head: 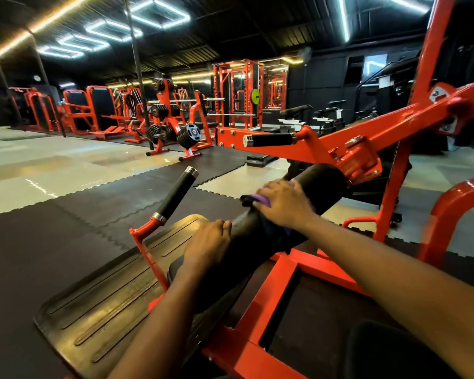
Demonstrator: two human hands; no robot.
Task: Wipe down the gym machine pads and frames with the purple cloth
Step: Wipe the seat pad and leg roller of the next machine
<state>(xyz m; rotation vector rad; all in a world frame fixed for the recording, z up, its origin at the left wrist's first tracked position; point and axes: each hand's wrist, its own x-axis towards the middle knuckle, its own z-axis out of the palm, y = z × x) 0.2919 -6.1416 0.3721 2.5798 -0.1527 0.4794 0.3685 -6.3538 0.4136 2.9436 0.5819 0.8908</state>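
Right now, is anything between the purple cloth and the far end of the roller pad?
Nothing visible. The right hand holds the purple cloth on the roller pad, bare from there to its far end; the left hand holds the near end.

There is one view, from a camera worn on the person's head. It looks forward and down along both forearms, which enter from the bottom edge. The left hand point(207, 242) and the right hand point(282, 203) are close to the lens, near the middle of the picture. The left one grips the black roller pad point(320, 184) and the right one holds the purple cloth point(260, 199) against it. The lens is wide: the orange frame point(394, 121) leans strongly at the right side and the floor looks tilted. Behind the hands the view opens far, over the floor mats point(93, 209) to the racks point(238, 91) at the back, and it reaches up to the ceiling lights point(163, 26).
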